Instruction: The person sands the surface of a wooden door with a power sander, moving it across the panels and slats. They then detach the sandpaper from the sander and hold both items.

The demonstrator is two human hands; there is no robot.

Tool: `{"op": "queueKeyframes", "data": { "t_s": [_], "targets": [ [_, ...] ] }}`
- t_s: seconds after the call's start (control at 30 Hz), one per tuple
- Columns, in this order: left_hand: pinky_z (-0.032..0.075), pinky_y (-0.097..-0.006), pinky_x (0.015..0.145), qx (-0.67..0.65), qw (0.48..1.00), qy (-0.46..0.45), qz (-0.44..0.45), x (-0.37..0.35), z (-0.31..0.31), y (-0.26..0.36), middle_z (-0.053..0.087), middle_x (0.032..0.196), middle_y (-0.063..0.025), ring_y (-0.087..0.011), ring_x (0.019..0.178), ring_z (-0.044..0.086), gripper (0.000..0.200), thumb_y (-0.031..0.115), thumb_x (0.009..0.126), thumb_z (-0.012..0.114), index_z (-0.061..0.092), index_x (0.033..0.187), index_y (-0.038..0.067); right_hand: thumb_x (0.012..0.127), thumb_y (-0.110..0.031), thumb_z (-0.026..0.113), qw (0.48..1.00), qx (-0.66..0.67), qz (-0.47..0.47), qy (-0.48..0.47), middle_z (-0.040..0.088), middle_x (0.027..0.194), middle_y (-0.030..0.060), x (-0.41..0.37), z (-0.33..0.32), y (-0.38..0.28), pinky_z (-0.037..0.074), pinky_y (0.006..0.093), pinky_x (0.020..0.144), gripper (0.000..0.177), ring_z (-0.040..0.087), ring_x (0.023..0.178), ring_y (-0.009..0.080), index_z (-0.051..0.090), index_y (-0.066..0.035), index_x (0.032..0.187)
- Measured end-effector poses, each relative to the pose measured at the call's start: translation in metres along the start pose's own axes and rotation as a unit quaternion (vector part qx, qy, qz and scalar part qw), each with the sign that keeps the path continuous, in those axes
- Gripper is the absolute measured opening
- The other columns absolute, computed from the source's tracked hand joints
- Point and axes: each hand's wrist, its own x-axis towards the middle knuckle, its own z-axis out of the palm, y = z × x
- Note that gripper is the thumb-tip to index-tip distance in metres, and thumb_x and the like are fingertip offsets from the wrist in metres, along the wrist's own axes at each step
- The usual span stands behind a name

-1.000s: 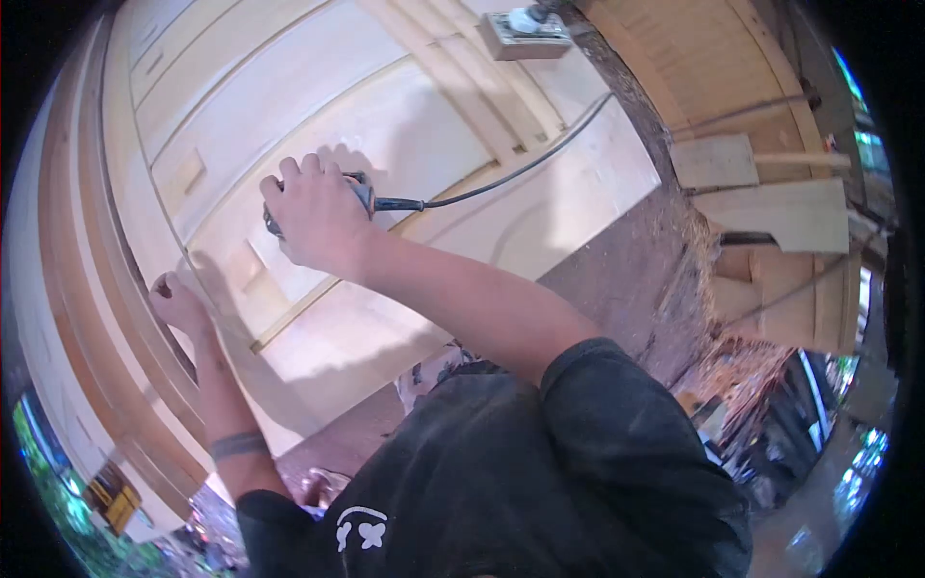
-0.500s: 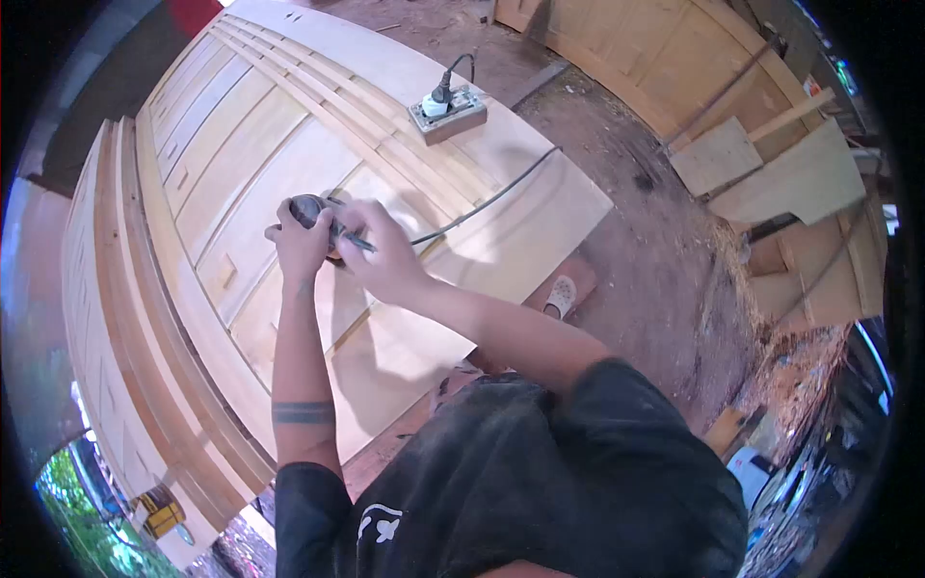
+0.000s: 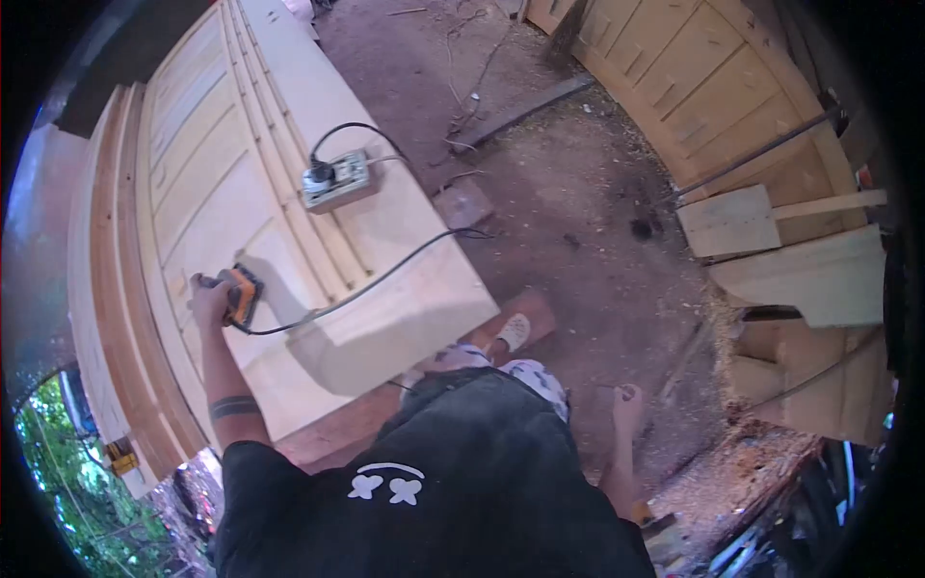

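My left hand (image 3: 209, 297) is closed around an orange and black power sander (image 3: 243, 294), which rests tilted on the pale wooden door panel (image 3: 337, 356). From the sander a black cord (image 3: 371, 287) runs across the panel and over its right edge. My right hand (image 3: 628, 397) is low on the right, away from the panel and above the dirt floor. Its fingers look curled; it is small and blurred, and I cannot make out what they hold.
A power strip (image 3: 337, 183) with a black plug sits on the panel. Stacked boards (image 3: 116, 279) line the left side. More panelled doors (image 3: 694, 87) and wood offcuts (image 3: 809, 275) stand at right. Scraps (image 3: 752, 477) lie at lower right.
My right hand has left the sander and swung down to the right. My left hand has brought the sander left and down onto the panel. The view has shifted right.
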Motion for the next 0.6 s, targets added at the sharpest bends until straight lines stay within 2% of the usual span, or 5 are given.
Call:
{"op": "queueKeyframes", "data": {
  "t_s": [0.07,0.17,0.4,0.47,0.6],
  "targets": [
    [0.051,-0.0453,0.095,-0.025,0.998,-0.029,-0.058,-0.039,-0.022,0.016,0.068,0.112,-0.0233,-0.0354,0.105,0.067,0.083,0.031,0.070,0.070,0.038,0.145,0.015,0.087,-0.016,0.071,0.999,-0.036,0.007,0.007,0.064,0.106,0.0144,0.038,-0.019,-0.009,0.052,0.0338,0.085,0.042,0.064,0.097,0.0217,0.056,-0.002,0.123],
    [0.050,-0.0471,0.096,-0.026,0.995,-0.020,-0.099,-0.062,-0.017,0.008,0.066,0.115,-0.0239,-0.0350,0.108,0.065,0.082,0.031,0.071,0.071,0.039,0.145,0.016,0.086,-0.020,0.072,0.994,0.005,-0.098,-0.036,0.065,0.105,0.0149,0.121,0.009,0.002,0.051,0.0343,0.087,0.042,0.065,0.097,0.0230,0.058,-0.002,0.122],
    [0.049,-0.0491,0.098,0.033,0.982,0.014,-0.183,-0.073,-0.005,0.016,0.058,0.127,-0.0252,-0.0403,0.118,0.058,0.079,0.041,0.069,0.072,0.046,0.140,0.018,0.088,-0.019,0.071,0.937,-0.006,-0.206,-0.283,0.065,0.105,0.0094,0.150,0.065,-0.246,0.050,0.0331,0.088,0.036,0.063,0.098,0.0193,0.059,-0.001,0.117],
    [0.050,-0.0486,0.096,0.040,0.982,0.012,-0.184,-0.074,-0.008,0.035,0.059,0.125,-0.0262,-0.0422,0.113,0.061,0.077,0.043,0.068,0.072,0.049,0.137,0.017,0.089,-0.019,0.070,0.890,0.006,-0.258,-0.375,0.065,0.104,0.0084,0.168,0.078,-0.289,0.049,0.0326,0.089,0.033,0.062,0.099,0.0182,0.059,-0.001,0.115],
    [0.052,-0.0480,0.094,0.052,0.970,0.058,-0.229,-0.076,-0.007,0.074,0.063,0.121,-0.0241,-0.0413,0.111,0.063,0.075,0.041,0.068,0.074,0.050,0.135,0.017,0.092,-0.018,0.067,0.853,-0.007,-0.322,-0.411,0.063,0.104,0.0086,0.248,0.074,-0.329,0.048,0.0322,0.090,0.030,0.060,0.102,0.0175,0.059,-0.001,0.115]
  ]
}}
